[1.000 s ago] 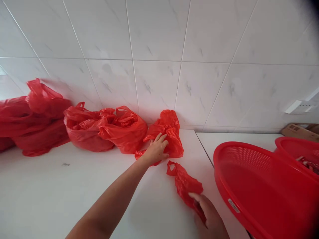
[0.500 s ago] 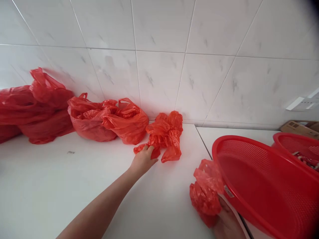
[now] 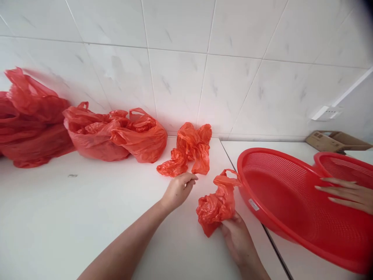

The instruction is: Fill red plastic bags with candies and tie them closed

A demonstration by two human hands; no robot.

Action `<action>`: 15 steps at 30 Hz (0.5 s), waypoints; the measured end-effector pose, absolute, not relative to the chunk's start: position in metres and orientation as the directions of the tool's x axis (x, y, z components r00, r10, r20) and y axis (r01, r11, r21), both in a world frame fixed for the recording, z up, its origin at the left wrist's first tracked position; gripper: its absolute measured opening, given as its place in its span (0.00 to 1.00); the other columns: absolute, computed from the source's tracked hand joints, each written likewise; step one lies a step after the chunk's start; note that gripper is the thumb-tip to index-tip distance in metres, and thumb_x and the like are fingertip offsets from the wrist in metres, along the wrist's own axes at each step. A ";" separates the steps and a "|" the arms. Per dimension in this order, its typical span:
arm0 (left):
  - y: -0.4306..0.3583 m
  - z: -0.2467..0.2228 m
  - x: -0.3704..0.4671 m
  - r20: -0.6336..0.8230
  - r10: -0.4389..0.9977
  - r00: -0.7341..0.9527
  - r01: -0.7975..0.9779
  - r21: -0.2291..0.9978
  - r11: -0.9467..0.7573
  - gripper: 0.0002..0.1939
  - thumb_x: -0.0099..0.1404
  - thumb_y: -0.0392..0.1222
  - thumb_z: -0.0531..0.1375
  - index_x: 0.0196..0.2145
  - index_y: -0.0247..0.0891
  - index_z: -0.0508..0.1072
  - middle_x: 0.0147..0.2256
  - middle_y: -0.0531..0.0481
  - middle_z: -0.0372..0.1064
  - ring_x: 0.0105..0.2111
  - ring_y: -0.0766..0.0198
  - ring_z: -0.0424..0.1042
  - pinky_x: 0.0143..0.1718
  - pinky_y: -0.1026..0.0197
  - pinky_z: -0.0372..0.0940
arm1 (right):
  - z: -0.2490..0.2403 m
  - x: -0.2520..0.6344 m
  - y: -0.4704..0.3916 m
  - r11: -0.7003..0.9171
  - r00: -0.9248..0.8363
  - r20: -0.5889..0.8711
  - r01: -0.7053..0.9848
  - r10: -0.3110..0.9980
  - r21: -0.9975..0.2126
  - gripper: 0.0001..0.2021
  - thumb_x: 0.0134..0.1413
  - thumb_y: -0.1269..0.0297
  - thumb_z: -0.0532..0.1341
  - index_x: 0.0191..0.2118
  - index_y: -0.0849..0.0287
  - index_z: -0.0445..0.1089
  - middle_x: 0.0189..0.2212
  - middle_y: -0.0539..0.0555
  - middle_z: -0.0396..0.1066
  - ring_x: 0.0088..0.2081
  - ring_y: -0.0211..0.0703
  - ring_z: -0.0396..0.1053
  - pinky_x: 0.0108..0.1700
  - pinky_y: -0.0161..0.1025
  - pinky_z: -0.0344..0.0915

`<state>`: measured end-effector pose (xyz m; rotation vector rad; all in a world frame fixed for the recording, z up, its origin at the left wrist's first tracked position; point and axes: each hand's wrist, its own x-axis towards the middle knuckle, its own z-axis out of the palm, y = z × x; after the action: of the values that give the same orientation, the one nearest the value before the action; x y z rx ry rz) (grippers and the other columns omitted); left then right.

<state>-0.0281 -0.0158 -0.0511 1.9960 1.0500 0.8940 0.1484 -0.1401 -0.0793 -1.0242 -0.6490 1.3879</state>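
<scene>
A crumpled red plastic bag (image 3: 217,204) is gripped from below by my right hand (image 3: 236,237), left of a big red basket. My left hand (image 3: 180,190) hangs over the white table, its fingers curled together; whether anything is between them is hidden. Just beyond it lies a small crumpled red bag (image 3: 175,164), beside a taller heap of crumpled red bags (image 3: 192,144) against the wall.
Full red bags (image 3: 141,136) line the wall to the left. At the right stand a large red basket (image 3: 279,198) and a second red basket (image 3: 344,161), with another person's hand (image 3: 349,194) over them. Behind are a cardboard box (image 3: 326,140) and a wall socket (image 3: 328,112).
My left hand has come away from the small bag and moved right. My right hand has brought its bag up and leftward. Another person's hand has appeared at the right, and the view has shifted.
</scene>
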 end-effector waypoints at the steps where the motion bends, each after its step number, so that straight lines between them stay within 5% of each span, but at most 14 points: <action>1: -0.027 -0.050 -0.026 0.212 0.857 0.469 0.346 0.849 -0.400 0.14 0.66 0.44 0.52 0.45 0.41 0.73 0.38 0.47 0.75 0.37 0.59 0.73 0.40 0.57 0.67 | -0.079 0.146 -0.141 -0.102 0.123 -0.175 -0.453 0.977 -0.886 0.10 0.50 0.62 0.65 0.40 0.56 0.73 0.40 0.54 0.74 0.44 0.49 0.69 0.49 0.46 0.64; 4: -0.054 -0.045 -0.022 0.107 0.811 0.575 0.228 0.931 -0.285 0.18 0.61 0.48 0.59 0.48 0.39 0.72 0.39 0.47 0.76 0.35 0.59 0.74 0.34 0.60 0.69 | -0.076 0.135 -0.143 -0.072 0.136 -0.124 -0.334 0.983 -0.940 0.10 0.50 0.61 0.65 0.39 0.57 0.73 0.36 0.53 0.73 0.41 0.48 0.69 0.46 0.44 0.65; 7: -0.074 -0.038 -0.022 0.036 0.807 0.590 0.089 0.990 -0.110 0.12 0.52 0.42 0.65 0.36 0.37 0.75 0.34 0.48 0.76 0.32 0.58 0.74 0.31 0.61 0.68 | -0.077 0.127 -0.144 -0.065 0.189 -0.112 -0.236 0.976 -0.969 0.08 0.47 0.61 0.66 0.32 0.58 0.71 0.29 0.50 0.72 0.36 0.45 0.68 0.40 0.40 0.66; 10: -0.080 -0.033 -0.029 0.054 0.888 0.457 0.002 0.998 -0.062 0.08 0.56 0.41 0.61 0.34 0.37 0.71 0.31 0.50 0.73 0.30 0.61 0.72 0.31 0.61 0.66 | -0.083 0.131 -0.143 -0.056 0.292 -0.133 -0.259 0.947 -0.964 0.08 0.45 0.61 0.64 0.26 0.58 0.66 0.25 0.49 0.69 0.29 0.41 0.67 0.32 0.38 0.65; 15: -0.074 -0.027 -0.051 0.098 0.980 0.175 -0.073 0.994 -0.086 0.09 0.58 0.43 0.59 0.33 0.38 0.64 0.27 0.55 0.67 0.23 0.68 0.65 0.24 0.66 0.60 | -0.083 0.158 -0.146 -0.052 0.398 -0.149 -0.244 0.905 -0.968 0.10 0.40 0.59 0.64 0.26 0.58 0.64 0.27 0.52 0.70 0.29 0.44 0.69 0.33 0.43 0.68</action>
<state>-0.0513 -0.0737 -0.0268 1.3072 0.9833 1.1716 0.1585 -0.1455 -0.0834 -1.2843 -0.6797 1.0618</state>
